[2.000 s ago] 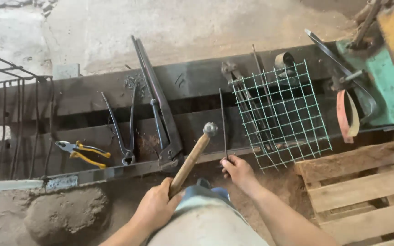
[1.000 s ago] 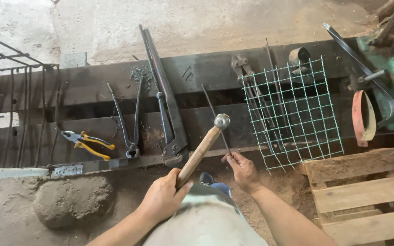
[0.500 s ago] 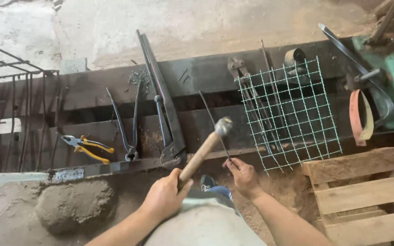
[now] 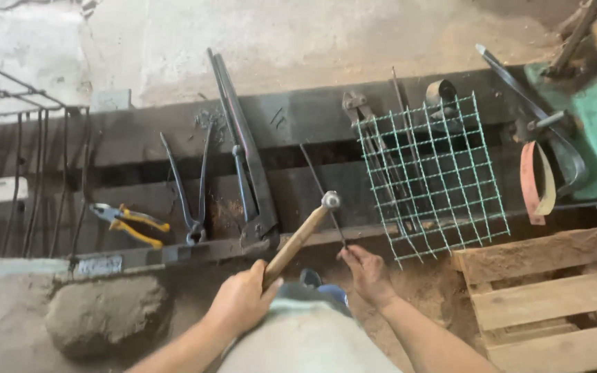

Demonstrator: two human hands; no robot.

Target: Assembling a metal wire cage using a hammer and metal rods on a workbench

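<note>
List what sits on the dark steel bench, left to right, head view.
Yellow-handled pliers → black tongs → long bolt cutter → hammer in the left hand → thin rod pinched by the right hand → green wire mesh.

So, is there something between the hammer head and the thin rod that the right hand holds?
Nothing visible. The hammer head sits right beside the thin rod above the beam, with no tool between them.
</note>
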